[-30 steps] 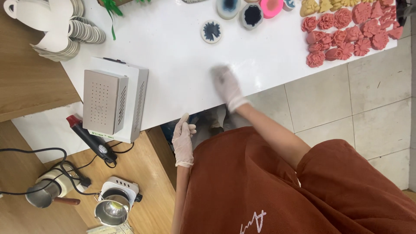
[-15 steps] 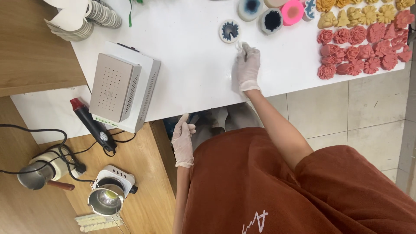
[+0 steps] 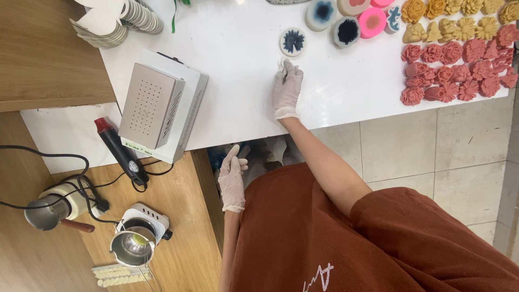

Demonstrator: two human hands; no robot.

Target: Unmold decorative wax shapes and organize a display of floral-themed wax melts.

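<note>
Both of my hands wear thin white gloves. My right hand (image 3: 286,87) rests flat on the white table (image 3: 238,59), fingers stretched out and empty, its fingertips just below a round white disc with a dark blue middle (image 3: 293,41). My left hand (image 3: 232,178) hangs by the table's front edge, fingers straight and apart, holding nothing, beside the wooden side bench (image 3: 178,227).
A white perforated box machine (image 3: 159,105) sits at the table's left edge, with a black and red heat gun (image 3: 120,151) below it. Round coloured soaps (image 3: 346,24), pink flower shapes (image 3: 454,70) and yellow ones (image 3: 459,13) lie at the right. A small pot on a hot plate (image 3: 135,240) stands on the bench.
My right hand has reached further up the table towards the blue-centred disc and now lies flat just below it. The left hand has stayed by the table edge.
</note>
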